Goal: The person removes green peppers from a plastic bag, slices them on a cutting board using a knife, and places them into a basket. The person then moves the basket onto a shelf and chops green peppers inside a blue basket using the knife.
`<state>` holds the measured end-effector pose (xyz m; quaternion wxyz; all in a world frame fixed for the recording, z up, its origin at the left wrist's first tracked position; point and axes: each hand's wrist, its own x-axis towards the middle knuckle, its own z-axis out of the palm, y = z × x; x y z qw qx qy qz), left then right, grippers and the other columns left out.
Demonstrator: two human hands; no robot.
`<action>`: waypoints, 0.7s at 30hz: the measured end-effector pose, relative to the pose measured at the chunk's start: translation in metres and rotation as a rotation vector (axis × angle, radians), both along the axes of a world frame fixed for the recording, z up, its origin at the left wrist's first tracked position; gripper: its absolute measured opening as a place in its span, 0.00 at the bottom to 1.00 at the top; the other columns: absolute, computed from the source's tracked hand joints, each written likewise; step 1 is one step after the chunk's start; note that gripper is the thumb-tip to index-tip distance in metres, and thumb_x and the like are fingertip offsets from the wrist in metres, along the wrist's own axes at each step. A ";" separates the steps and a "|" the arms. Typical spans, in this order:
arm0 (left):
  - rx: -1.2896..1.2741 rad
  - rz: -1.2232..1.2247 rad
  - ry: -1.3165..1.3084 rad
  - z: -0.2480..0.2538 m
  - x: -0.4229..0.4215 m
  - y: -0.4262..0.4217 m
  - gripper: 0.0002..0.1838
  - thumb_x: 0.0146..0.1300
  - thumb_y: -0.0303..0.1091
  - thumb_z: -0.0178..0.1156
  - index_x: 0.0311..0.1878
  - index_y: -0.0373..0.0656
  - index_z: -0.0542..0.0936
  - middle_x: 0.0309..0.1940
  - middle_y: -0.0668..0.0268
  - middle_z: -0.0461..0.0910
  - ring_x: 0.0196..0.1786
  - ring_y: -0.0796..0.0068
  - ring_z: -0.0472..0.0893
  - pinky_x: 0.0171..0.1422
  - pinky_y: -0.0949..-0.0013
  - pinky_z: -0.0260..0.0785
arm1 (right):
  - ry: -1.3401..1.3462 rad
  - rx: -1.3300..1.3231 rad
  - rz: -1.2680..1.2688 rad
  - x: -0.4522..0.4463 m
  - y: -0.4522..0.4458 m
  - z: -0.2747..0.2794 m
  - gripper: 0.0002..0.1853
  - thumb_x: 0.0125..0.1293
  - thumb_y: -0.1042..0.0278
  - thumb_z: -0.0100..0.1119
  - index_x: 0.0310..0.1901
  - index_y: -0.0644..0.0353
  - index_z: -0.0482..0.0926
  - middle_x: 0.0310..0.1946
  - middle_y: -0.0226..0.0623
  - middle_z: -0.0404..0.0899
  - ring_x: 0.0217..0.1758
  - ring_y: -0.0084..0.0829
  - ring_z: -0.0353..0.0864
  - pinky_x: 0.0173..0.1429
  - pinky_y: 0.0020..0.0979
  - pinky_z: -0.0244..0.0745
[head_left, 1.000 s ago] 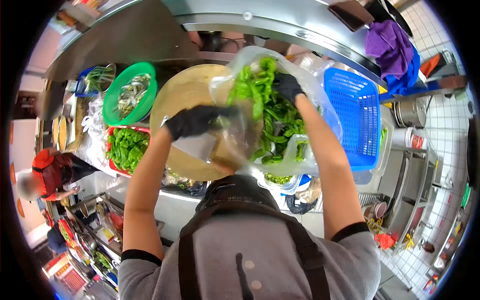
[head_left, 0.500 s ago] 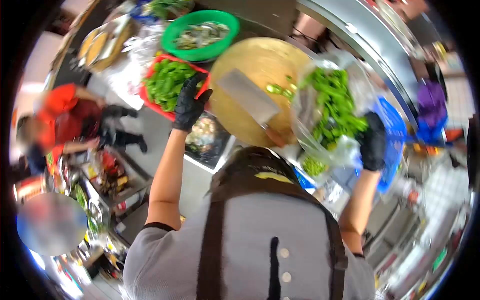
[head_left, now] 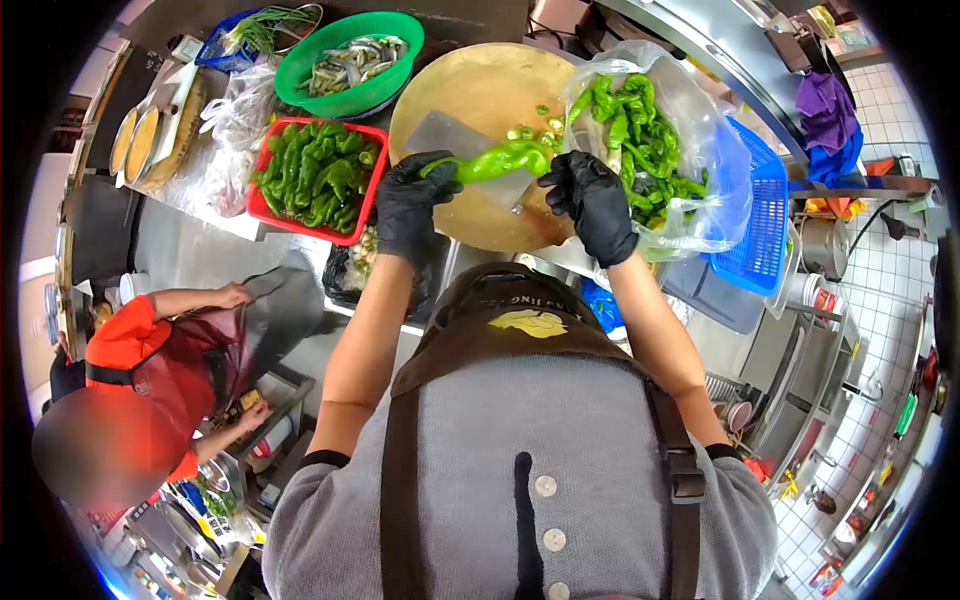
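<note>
A long green pepper (head_left: 500, 160) is stretched sideways between my two black-gloved hands, above the round wooden chopping board (head_left: 470, 85). My left hand (head_left: 408, 208) is closed on its thin left end. The fingers of my right hand (head_left: 592, 203) are pinched at its thick right end. Behind the pepper, a cleaver (head_left: 440, 133) lies flat on the board, partly hidden. Cut green pepper pieces (head_left: 545, 135) rest near the board's right edge. Right of the board, an open clear plastic bag (head_left: 700, 130) holds many green peppers (head_left: 640, 120).
A red basket (head_left: 262, 205) of green peppers stands left of the board. Behind it is a green colander (head_left: 405, 60) with small fish. A blue basket (head_left: 765, 200) sits beyond the bag. At the left, a person in a red top (head_left: 130, 340) works at another counter.
My right hand has come out of the pepper bag to the board with a green pepper. My left hand has moved right from beside the red basket and now grips that pepper.
</note>
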<state>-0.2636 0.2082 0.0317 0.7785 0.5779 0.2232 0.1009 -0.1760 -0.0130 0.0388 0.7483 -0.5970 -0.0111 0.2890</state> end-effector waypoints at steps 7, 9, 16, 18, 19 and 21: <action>-0.295 0.165 0.112 -0.066 -0.014 0.035 0.10 0.58 0.33 0.61 0.42 0.42 0.78 0.31 0.67 0.77 0.31 0.75 0.76 0.35 0.73 0.69 | -0.931 -1.193 0.495 -0.017 0.018 -0.091 0.17 0.52 0.66 0.59 0.44 0.61 0.70 0.38 0.51 0.76 0.43 0.49 0.77 0.46 0.45 0.73; -0.492 0.264 0.173 -0.056 -0.021 0.027 0.08 0.56 0.34 0.63 0.36 0.44 0.77 0.23 0.69 0.74 0.24 0.77 0.72 0.30 0.75 0.67 | -0.909 -1.135 0.507 -0.013 0.024 -0.103 0.14 0.52 0.70 0.56 0.41 0.62 0.68 0.36 0.52 0.76 0.42 0.49 0.78 0.46 0.46 0.73; -0.156 0.027 0.078 -0.049 -0.022 0.002 0.06 0.61 0.37 0.58 0.36 0.46 0.76 0.21 0.75 0.69 0.24 0.85 0.67 0.26 0.80 0.59 | -1.057 -0.867 0.416 -0.025 -0.007 -0.084 0.21 0.55 0.67 0.60 0.52 0.62 0.72 0.46 0.53 0.74 0.51 0.45 0.76 0.52 0.36 0.74; 0.138 -0.188 0.035 -0.033 -0.008 -0.027 0.06 0.62 0.33 0.58 0.39 0.44 0.75 0.26 0.71 0.72 0.29 0.83 0.70 0.29 0.78 0.62 | -0.309 -0.081 0.089 -0.044 -0.002 -0.023 0.32 0.56 0.78 0.62 0.62 0.59 0.61 0.48 0.41 0.74 0.54 0.31 0.72 0.57 0.32 0.70; 0.259 -0.353 0.009 -0.017 0.005 -0.052 0.07 0.61 0.30 0.57 0.42 0.41 0.75 0.31 0.68 0.74 0.33 0.80 0.73 0.32 0.75 0.65 | -0.243 0.133 -0.086 -0.041 -0.007 0.011 0.30 0.58 0.78 0.60 0.61 0.59 0.59 0.45 0.36 0.74 0.48 0.32 0.75 0.55 0.30 0.71; 0.203 -0.583 -0.126 -0.006 0.016 -0.091 0.12 0.62 0.27 0.57 0.49 0.38 0.74 0.41 0.63 0.76 0.42 0.76 0.76 0.42 0.71 0.71 | -0.196 0.196 -0.280 -0.026 -0.020 0.034 0.24 0.59 0.79 0.59 0.56 0.60 0.64 0.42 0.34 0.75 0.44 0.30 0.77 0.50 0.29 0.72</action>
